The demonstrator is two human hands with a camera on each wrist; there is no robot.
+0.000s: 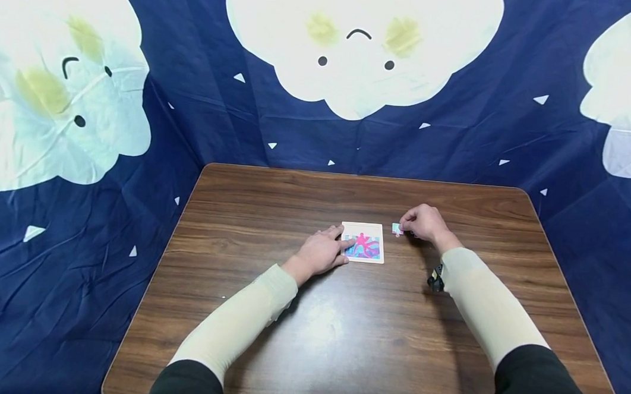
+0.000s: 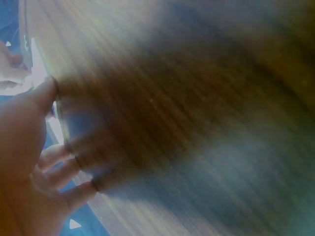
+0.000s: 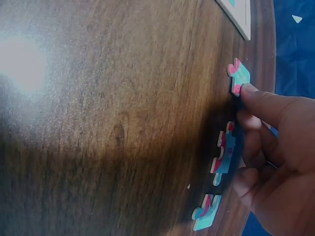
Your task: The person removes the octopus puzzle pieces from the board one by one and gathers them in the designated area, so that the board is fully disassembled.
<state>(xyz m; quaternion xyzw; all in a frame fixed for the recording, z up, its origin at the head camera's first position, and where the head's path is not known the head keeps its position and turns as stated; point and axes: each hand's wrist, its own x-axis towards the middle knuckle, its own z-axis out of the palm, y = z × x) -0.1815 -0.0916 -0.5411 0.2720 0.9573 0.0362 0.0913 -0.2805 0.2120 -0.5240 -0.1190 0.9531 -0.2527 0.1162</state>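
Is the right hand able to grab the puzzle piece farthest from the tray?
Probably, though not straight away: the right hand seems to be pinching another piece near the tray. The farthest piece lies close by on the table with nothing on top, so the way looks free once the hand lets go.

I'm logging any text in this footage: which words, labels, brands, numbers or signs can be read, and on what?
No readable words, labels, brands, numbers or signs.
Puzzle board and puzzle pieces: coloured pictures, no lettering visible.
Backdrop: printed clouds and triangles, no writing visible.
Dark wrist device: any marking is too small to read.
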